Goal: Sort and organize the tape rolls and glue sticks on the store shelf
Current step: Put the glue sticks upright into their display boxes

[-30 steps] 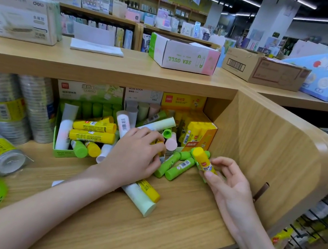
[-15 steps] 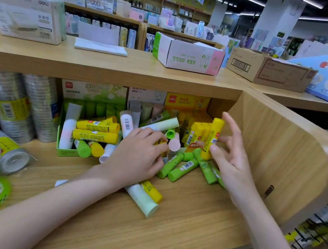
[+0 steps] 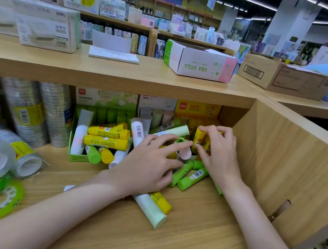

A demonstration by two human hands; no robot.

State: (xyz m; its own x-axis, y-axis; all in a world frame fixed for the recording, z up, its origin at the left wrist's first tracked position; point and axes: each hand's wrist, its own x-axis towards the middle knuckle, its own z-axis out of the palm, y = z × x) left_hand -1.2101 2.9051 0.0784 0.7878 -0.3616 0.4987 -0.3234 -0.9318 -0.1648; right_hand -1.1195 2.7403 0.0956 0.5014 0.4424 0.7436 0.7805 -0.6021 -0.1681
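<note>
Right hand (image 3: 216,155) pinches an upright yellow glue stick (image 3: 198,137) at centre right of the frame, over the yellow box (image 3: 198,110). Left hand (image 3: 147,165), nearer the loose green sticks (image 3: 192,178), rests on the pile with fingers spread.

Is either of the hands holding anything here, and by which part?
The right hand holds an upright yellow glue stick, fingers at its top and thumb near its base. The left hand rests on the loose glue sticks; any grip cannot be told.
</note>
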